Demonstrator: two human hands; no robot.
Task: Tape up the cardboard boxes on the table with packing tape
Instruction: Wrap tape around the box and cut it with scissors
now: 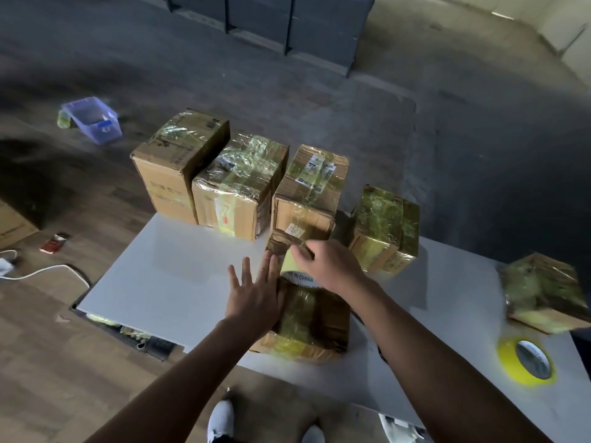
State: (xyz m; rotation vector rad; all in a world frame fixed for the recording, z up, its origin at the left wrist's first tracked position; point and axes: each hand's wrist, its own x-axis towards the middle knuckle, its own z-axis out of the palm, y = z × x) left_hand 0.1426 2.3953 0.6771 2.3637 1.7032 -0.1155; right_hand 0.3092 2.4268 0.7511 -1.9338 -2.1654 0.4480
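Note:
A cardboard box (307,327) wrapped in yellowish clear tape lies on the white table (179,270) right in front of me. My left hand (252,298) rests flat against the box's left side, fingers spread. My right hand (329,263) grips a roll of packing tape (292,266) on top of the box. A second, yellow tape roll (527,361) lies flat near the table's right edge.
Several taped boxes stand along the table's far edge (182,164) (240,187) (310,190) (383,228), and another (543,292) sits at the far right. On the floor to the left are a clear plastic bin (92,118), a white cable (48,270) and a small red packet (54,243).

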